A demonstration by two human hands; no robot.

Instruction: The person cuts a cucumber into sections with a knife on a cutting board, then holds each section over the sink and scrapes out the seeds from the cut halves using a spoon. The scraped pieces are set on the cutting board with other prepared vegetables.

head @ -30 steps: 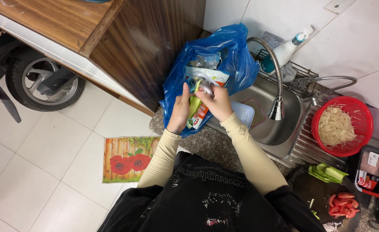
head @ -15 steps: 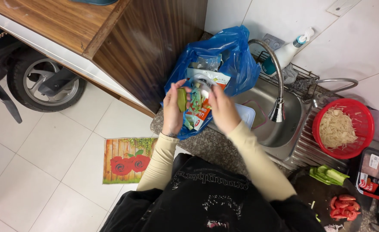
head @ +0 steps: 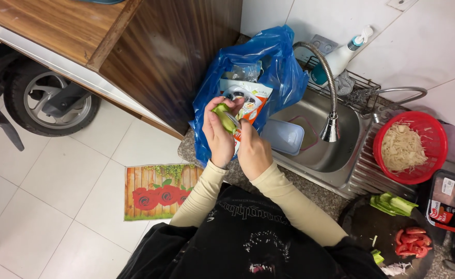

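Observation:
My left hand (head: 218, 135) grips a green piece of vegetable (head: 221, 114) over the open blue plastic bag (head: 281, 64) on the counter's left end. My right hand (head: 254, 153) is closed on a small knife whose blade (head: 231, 122) lies against the green piece. Empty packets (head: 250, 101) fill the bag just behind my hands.
A steel sink (head: 320, 150) with a curved tap (head: 331, 124) holds a pale blue tub (head: 283, 137). To the right stand a red colander of shredded white food (head: 403, 147), a dark board (head: 359, 227) with green sticks (head: 393, 204) and tomato pieces (head: 411, 243), and a meat tray (head: 447, 199). A wooden cabinet (head: 155, 51) stands left.
My hands have drawn back from the bag toward my body. The right hand has dropped below the left, and the knife blade now lies against the green piece.

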